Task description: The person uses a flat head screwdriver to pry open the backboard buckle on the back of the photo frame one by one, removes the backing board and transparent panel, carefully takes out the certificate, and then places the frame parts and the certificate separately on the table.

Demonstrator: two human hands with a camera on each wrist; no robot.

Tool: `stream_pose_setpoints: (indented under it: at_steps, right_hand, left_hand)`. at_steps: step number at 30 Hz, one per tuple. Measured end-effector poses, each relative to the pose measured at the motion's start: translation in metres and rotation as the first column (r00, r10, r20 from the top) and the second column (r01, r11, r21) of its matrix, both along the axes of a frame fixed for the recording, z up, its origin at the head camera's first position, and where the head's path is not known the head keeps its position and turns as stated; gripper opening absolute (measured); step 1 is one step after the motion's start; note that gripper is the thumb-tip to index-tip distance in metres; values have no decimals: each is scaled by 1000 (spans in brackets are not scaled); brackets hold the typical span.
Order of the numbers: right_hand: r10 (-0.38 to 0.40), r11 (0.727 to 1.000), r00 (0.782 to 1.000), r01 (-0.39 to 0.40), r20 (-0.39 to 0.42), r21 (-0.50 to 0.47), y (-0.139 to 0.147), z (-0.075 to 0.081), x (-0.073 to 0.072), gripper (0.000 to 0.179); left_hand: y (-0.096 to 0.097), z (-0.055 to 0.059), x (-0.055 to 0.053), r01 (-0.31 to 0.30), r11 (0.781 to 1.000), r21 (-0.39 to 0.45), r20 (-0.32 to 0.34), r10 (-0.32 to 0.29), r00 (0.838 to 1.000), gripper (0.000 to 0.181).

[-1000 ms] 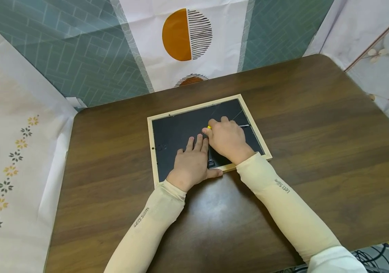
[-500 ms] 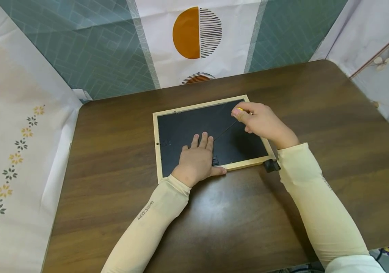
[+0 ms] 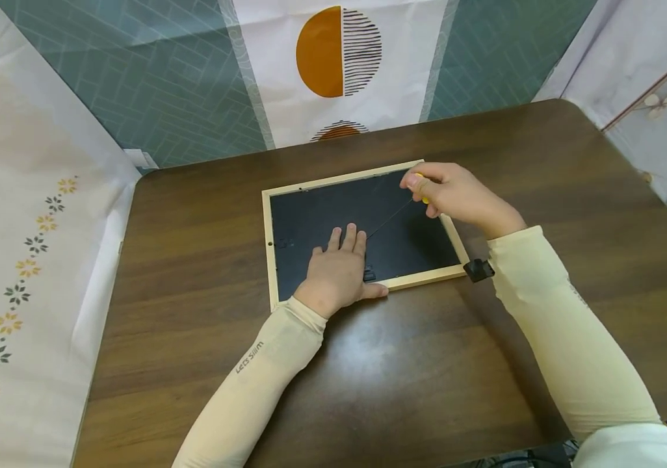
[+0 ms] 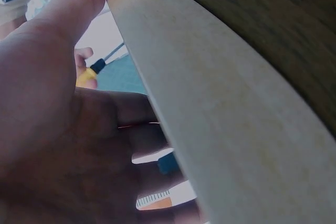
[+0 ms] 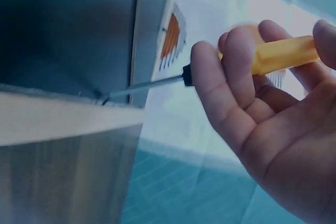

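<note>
1. Seen from above: a frame point(image 3: 427, 278) of pale wood, lying flat and slightly askew toward the far side of a brown table point(image 3: 591, 247), with a dark board point(image 3: 316, 214) uppermost.
2. Over the near edge of the frame, just left of its middle: the left hand point(image 3: 338, 270), fingers straight and a little spread across the board, thumb stretched along the near edge, nothing gripped. Apparently a steadying press.
3. Near the far right corner, raised over the board: the right hand point(image 3: 459, 195), fingers curled, pinching the yellow handle of a screwdriver point(image 5: 286, 55).
4. In the right wrist view: the thin shaft point(image 5: 157, 83) slanting to the inner edge of the frame, where wood meets board, close to a corner. Contact at the tip: impossible to tell.
5. Just changed: the right hand, a second ago low over the right part of the board, now lifted toward the far right corner. Since half a second ago, only a slight further shift. Left hand and frame: much as before.
6. Meaning for the work, as a judgement: grip on the tool unbroken, angle apparently reset, effort still seemingly at the frame's edge and unfinished.
7. Around the work: pale sleeves point(image 3: 567, 331) on both arms; a small black block point(image 3: 478, 270) at the right wrist.
</note>
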State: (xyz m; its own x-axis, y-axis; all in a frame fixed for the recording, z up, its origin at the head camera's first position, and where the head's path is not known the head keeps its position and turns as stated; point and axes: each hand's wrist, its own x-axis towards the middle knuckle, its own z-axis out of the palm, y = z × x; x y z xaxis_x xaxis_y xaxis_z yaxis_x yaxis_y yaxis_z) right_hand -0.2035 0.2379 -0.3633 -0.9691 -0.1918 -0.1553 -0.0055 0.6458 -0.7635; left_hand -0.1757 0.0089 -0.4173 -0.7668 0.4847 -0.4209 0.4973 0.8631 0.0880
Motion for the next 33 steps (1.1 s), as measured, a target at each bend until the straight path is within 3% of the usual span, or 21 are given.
stream_pose_setpoints:
  at_steps: [3,7,10,12,14,18,25,29,33]
  right_hand:
    - [89,985,996,-90,10,149,-16,-3,-6,35]
    - [216,917,976,-204,5,344,-37,-8,-19,31]
    - [274,874,962,-251,4,416,-43,-9,-30,31]
    - [295,863,955,-274,17,424,-44,-8,-36,33]
    - [288,873,956,-283,49,398,-41,-7,-39,34]
    - [232,921,965,-258,118,293,-28,-1,-37,37]
    - [160,977,977,-176,139,117,0,12,-27,39]
    - [124,991,981,-129,147,21,15,12,-23,34]
    - [139,990,982,-135,130,-37,27,13,-21,32]
  left_hand:
    - [2,0,-1,-2,1000,-2,0,2,1000,114]
    - [2,1,-4,-2,1000,7,-7,2,1000,113]
    - [2,3,-7,-3,1000,5,-11,3,1000,113]
    - [2,3,-8,-5,1000,0,-7,5,1000,114]
    - [2,3,-8,-4,1000,-4,-1,4,1000,113]
    - [1,0,-5,4,1000,-9,25,-4,1000,113]
    - [3,0,-4,-5,1000,-14,30,5,1000,113]
    - [3,1,-3,-4,1000,-7,29,5,1000,113]
    - [3,1,-2,-9,1000,-6,22,9,1000,114]
